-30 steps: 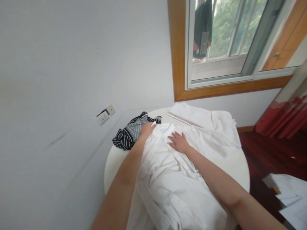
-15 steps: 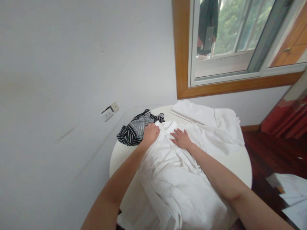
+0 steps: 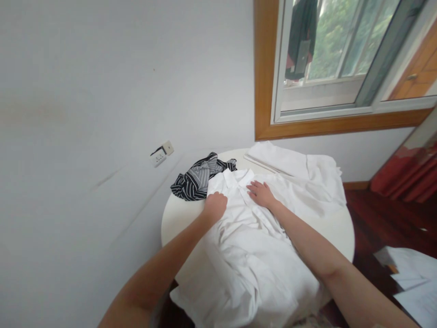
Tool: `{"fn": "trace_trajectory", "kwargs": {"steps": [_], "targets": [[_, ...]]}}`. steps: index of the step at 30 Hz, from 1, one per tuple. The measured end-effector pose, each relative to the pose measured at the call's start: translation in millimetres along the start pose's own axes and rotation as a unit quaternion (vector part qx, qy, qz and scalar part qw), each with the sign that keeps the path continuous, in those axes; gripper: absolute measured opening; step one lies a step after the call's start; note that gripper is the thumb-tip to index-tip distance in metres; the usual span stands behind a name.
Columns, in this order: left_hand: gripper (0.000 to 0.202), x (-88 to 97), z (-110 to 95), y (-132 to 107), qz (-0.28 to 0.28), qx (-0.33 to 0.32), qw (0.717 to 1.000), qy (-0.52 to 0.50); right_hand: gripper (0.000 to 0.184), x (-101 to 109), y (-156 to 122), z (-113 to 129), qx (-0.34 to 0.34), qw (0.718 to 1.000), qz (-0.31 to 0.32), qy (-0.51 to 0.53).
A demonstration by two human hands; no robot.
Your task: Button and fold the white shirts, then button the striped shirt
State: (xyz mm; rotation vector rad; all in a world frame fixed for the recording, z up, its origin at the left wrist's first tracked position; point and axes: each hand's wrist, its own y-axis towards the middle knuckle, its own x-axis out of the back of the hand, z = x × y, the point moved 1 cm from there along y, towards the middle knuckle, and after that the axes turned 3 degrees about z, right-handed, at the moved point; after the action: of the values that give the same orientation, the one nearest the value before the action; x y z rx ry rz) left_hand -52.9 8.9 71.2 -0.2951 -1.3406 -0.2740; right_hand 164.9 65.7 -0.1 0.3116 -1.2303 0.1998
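A left hand (image 3: 215,205) curls over the left side of a white shirt (image 3: 266,255) spread on a round table (image 3: 179,218); its fingertips are hidden, so whether it grips cloth cannot be told. The right hand (image 3: 261,194) lies open near the collar. At far right, the boundary between shirt and folded white cloth (image 3: 290,161) is hard to discern. Papers (image 3: 418,282) at right are cut off.

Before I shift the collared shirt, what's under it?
Under the shirt is the table, whose bare top shows alongside. The striped cloth borders the shirt's far left edge; whether any runs underneath can't be seen, nor can anything else the shirt covers.
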Motion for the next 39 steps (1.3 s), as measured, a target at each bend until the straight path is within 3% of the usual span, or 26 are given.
{"fn": "trace_trajectory", "kwargs": {"steps": [7, 12, 19, 24, 27, 30, 34, 39], "targets": [[0.027, 13.5, -17, 23, -0.109, -0.119, 0.984, -0.075, 0.044, -1, 0, 0, -0.001, 1.000, -0.006, -0.010], [0.019, -6.9, -27, 53, -0.151, -0.164, 0.956, -0.191, 0.044, -1, 0, 0, -0.002, 1.000, 0.001, -0.012], [0.020, -57.1, -44, 41, -0.200, -0.108, 0.942, -0.247, 0.041, -1, 1, 0, 0.007, 1.000, -0.018, -0.004], [0.021, -55.4, -45, 37, -0.183, -0.111, 0.931, -0.295, 0.042, 2, 3, 8, 0.064, 0.995, -0.074, 0.012], [0.022, -50.0, -48, 37, -0.177, -0.116, 0.926, -0.311, 0.039, 0, 6, 12, 0.118, 0.991, -0.049, 0.028], [0.024, -43.6, -49, 33, -0.165, -0.117, 0.931, -0.305, 0.038, -4, 8, 11, 0.107, 0.993, -0.024, 0.034], [0.026, -28.4, -28, 27, -0.162, -0.095, 0.941, -0.283, 0.039, -6, 8, 10, 0.096, 0.995, -0.014, 0.035], [0.027, -16.9, 33, 28, -0.326, 0.037, 0.921, -0.211, 0.037, -6, 5, 12, 0.081, 0.996, -0.018, 0.036]]}}
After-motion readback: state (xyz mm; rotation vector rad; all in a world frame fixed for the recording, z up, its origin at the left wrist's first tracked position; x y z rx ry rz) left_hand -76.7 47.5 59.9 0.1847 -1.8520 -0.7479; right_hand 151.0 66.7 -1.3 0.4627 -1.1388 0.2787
